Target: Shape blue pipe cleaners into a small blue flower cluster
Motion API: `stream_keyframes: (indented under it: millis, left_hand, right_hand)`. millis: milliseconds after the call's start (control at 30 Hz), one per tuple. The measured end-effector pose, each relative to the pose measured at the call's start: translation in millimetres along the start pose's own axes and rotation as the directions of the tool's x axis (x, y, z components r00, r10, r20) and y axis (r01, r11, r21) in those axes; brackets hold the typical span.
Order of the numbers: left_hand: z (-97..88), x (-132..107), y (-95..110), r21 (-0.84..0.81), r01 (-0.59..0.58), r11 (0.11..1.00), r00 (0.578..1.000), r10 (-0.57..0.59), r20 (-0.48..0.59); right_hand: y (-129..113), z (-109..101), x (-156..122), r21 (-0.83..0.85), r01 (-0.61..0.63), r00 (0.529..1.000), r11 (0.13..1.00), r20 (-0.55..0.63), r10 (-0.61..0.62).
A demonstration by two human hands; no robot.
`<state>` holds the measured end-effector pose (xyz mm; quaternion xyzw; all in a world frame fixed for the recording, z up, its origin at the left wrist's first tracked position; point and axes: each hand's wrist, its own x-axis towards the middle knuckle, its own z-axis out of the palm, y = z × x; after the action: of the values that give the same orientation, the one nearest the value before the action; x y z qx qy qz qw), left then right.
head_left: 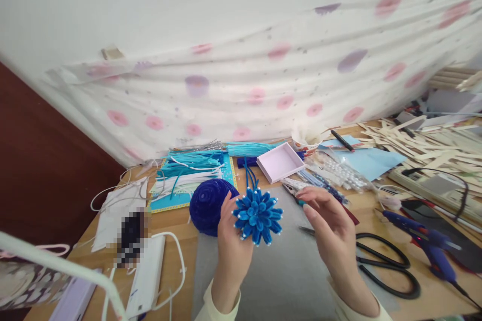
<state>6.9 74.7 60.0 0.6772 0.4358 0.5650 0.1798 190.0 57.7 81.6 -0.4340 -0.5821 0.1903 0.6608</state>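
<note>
My left hand (231, 246) is closed on a light blue pipe-cleaner flower (258, 215) with small white beads on its petal tips, holding it upright over a grey mat (286, 276). Dark blue stems rise behind the flower. My right hand (331, 230) hovers just right of the flower with fingers loosely spread and nothing in them. A dark blue pipe-cleaner dome (209, 205) rests on the table behind my left hand.
Black scissors (387, 268) and a blue glue gun (425, 246) lie to the right. A pink box lid (280, 162), pliers (295, 191), bead strips (344, 173), turquoise and white pipe cleaners (192, 168), wooden sticks (417, 143), a white power strip (146, 273). A spotted cloth (263, 85) hangs behind.
</note>
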Motion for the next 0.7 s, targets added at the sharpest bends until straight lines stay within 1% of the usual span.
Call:
stream_keyframes:
  millis: [33,67,133,233,333,400,467,500,567,600,667,700]
  left_hand:
    - [-0.5,1.2,1.0,0.046,-0.078,0.996,0.997,0.078,-0.003]
    - [-0.4,2.3,2.2,0.084,-0.148,0.985,0.989,0.149,-0.008]
    - [1.1,3.6,4.2,0.139,-0.225,0.964,0.973,0.231,-0.028]
    - [3.5,2.4,3.8,0.18,-0.215,0.96,0.975,0.222,-0.017]
    - [4.7,0.0,0.5,0.145,-0.172,0.974,0.984,0.176,-0.018]
    - [5.6,-1.3,-1.9,0.081,-0.094,0.992,0.995,0.096,-0.014]
    - [7.0,-2.8,-4.4,0.015,0.052,0.999,0.999,-0.052,0.009]
    - [7.9,-3.9,-5.8,-0.017,0.143,0.99,0.99,-0.142,0.011]
    - [9.8,-6.4,-9.0,-0.096,0.316,0.944,0.947,-0.319,-0.019]
    - [10.8,-7.6,-10.8,-0.141,0.38,0.914,0.921,-0.388,-0.031]
    - [12.1,-8.9,-14.0,-0.221,0.455,0.863,0.884,-0.468,-0.009]
    - [12.6,-8.8,-15.3,-0.248,0.468,0.848,0.878,-0.479,0.02]
  right_hand:
    - [-6.1,0.6,-0.6,-0.034,0.011,0.999,0.999,-0.044,-0.012]
    - [-11.8,3.2,-1.3,-0.078,0.021,0.999,0.997,-0.048,-0.025]
    - [-20.3,11.9,-2.3,-0.143,0.024,1.0,0.989,-0.008,-0.025]
    - [-25.0,23.8,-2.4,-0.15,-0.026,1.0,0.988,-0.004,0.026]
    - [-23.1,26.6,-1.5,-0.106,-0.081,0.997,0.991,-0.011,0.081]
    - [-20.2,24.5,-0.3,-0.046,-0.123,0.992,0.991,-0.03,0.122]
    - [-16.5,21.1,1.2,0.031,-0.164,0.983,0.986,-0.073,0.166]
    - [-14.4,19.2,2.1,0.066,-0.18,0.978,0.981,-0.097,0.186]
    - [-9.9,15.1,4.4,0.128,-0.203,0.967,0.971,-0.132,0.22]
    - [-7.8,12.8,5.9,0.162,-0.21,0.961,0.964,-0.145,0.234]
    - [-4.0,7.3,10.1,0.24,-0.209,0.953,0.948,-0.169,0.253]
    - [-2.6,3.9,12.7,0.283,-0.205,0.947,0.937,-0.183,0.263]
